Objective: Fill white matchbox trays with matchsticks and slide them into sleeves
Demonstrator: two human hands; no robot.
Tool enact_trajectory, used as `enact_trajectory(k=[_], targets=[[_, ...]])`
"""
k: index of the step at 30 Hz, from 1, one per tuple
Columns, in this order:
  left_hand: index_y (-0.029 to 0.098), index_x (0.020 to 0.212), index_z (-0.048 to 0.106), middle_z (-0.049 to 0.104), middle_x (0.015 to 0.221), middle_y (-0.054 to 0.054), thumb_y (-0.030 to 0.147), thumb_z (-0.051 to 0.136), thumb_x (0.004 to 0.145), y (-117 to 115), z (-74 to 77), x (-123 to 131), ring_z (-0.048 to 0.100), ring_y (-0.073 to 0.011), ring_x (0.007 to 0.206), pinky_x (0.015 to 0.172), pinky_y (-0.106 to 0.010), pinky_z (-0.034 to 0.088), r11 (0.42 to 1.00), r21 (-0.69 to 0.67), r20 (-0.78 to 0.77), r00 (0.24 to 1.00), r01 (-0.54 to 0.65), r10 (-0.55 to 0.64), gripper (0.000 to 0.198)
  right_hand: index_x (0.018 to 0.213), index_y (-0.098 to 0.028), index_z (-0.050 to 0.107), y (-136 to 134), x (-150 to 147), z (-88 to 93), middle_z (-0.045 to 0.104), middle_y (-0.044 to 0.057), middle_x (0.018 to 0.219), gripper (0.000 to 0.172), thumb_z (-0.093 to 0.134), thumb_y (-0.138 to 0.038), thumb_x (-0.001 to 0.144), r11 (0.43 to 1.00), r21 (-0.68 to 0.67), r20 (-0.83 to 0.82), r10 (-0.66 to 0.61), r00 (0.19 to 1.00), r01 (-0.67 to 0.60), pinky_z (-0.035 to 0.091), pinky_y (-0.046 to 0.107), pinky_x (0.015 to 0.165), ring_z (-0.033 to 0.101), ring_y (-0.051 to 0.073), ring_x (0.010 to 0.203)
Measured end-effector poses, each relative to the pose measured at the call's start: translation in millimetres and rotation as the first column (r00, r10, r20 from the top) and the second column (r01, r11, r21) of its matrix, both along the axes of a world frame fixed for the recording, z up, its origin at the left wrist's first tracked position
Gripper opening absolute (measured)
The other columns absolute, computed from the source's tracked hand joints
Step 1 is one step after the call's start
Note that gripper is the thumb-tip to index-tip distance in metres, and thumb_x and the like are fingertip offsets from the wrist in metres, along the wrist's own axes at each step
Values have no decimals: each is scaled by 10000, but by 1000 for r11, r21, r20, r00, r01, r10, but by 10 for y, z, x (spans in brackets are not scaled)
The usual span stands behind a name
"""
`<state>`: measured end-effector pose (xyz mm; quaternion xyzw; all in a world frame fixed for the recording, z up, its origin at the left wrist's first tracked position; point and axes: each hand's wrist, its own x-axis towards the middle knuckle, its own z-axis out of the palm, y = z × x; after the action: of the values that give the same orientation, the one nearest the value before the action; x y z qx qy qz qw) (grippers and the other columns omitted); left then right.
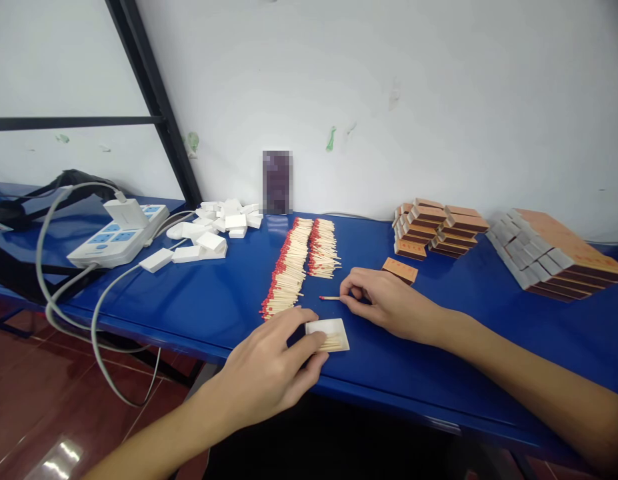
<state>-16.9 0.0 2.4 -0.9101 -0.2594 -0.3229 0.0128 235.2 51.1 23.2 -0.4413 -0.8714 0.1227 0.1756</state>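
My left hand point(273, 363) is closed around a small white matchbox tray point(339, 328) near the table's front edge, the thumb reaching inside over several matches point(331, 343) whose heads are hidden. Between the thumb and fingers of my right hand point(376, 297) is one match point(330, 298), held level with its red head pointing left. Just beyond both hands lie two rows of red-headed matches, a longer row point(289, 267) and a shorter row point(323, 248). A single orange matchbox sleeve point(399, 270) rests behind my right hand.
Stacked orange matchboxes point(439, 227) and a large block of matchbox packs point(559, 253) stand at the right. White trays point(209, 230) are heaped at the left, near a power strip point(121, 237) with looping cables. A pixelated dark object point(277, 181) leans on the wall.
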Motion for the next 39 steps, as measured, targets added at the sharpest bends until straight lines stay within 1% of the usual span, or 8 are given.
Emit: enact_trajectory(k=[4, 7, 9, 16, 22, 28, 34, 39], targets=[[141, 1175, 584, 637, 1130, -127, 171, 555, 936, 12, -18, 18, 659, -226, 1012, 859, -362, 603, 1000, 18, 52, 999, -9, 8, 243, 922, -197, 585, -6, 13, 16, 577, 27, 824, 142, 474, -277, 963, 1000, 5, -17, -5, 1000, 5, 397, 285, 645, 523, 148, 704], [141, 1223, 560, 644, 1134, -124, 170, 564, 933, 21, -28, 25, 655, -221, 1023, 878, -361, 598, 999, 31, 67, 998, -6, 4, 291, 979, -203, 600, -8, 13, 31, 581, 33, 855, 169, 505, -342, 964, 1000, 16, 17, -8, 1000, 8, 401, 295, 653, 536, 159, 733], [137, 1225, 561, 646, 1132, -120, 166, 577, 927, 23, -31, 23, 652, -219, 1025, 894, -362, 592, 999, 31, 76, 997, -6, 3, 299, 975, -207, 604, -11, 10, 37, 585, 36, 877, 186, 512, -367, 965, 1000, 7, 39, 13, 999, -13, 405, 301, 664, 544, 164, 753], [146, 1237, 556, 649, 1149, -107, 174, 598, 929, 14, -43, 2, 658, -209, 1005, 859, -334, 592, 1000, 20, 77, 997, 21, -23, 313, 913, -205, 564, -36, -4, 28, 571, 21, 852, 138, 454, -263, 974, 998, -23, 45, 53, 998, -52, 395, 293, 644, 520, 145, 707], [152, 1270, 547, 648, 1165, -103, 166, 616, 919, 9, -40, -2, 645, -209, 1040, 922, -349, 569, 1000, -18, 99, 995, 13, -11, 358, 891, -206, 511, -62, -15, 30, 553, 15, 867, 116, 437, -231, 977, 997, 1, 71, 72, 995, -72, 385, 287, 639, 508, 138, 702], [152, 1281, 542, 647, 1162, -98, 166, 622, 914, 4, -37, -13, 636, -203, 1045, 935, -344, 559, 999, -44, 106, 994, 23, -19, 375, 906, -207, 500, -77, -8, 26, 546, 23, 892, 127, 409, -235, 991, 998, 13, 91, 65, 994, -66, 392, 295, 654, 511, 144, 713], [161, 1318, 525, 646, 1166, -92, 169, 623, 917, 7, -40, -2, 634, -195, 1051, 942, -335, 549, 998, -59, 121, 993, 1, 6, 412, 911, -202, 529, -74, 8, 90, 549, 23, 860, 136, 425, -252, 983, 998, 42, 28, 35, 999, -36, 399, 288, 644, 511, 142, 695], [158, 1329, 516, 649, 1167, -95, 183, 625, 918, 4, -39, -9, 636, -204, 1057, 939, -344, 551, 998, -63, 114, 993, -10, 17, 426, 1023, -206, 589, -94, -4, 135, 589, 46, 919, 179, 481, -341, 975, 999, 29, 50, 36, 998, -37, 417, 301, 664, 558, 168, 758]])
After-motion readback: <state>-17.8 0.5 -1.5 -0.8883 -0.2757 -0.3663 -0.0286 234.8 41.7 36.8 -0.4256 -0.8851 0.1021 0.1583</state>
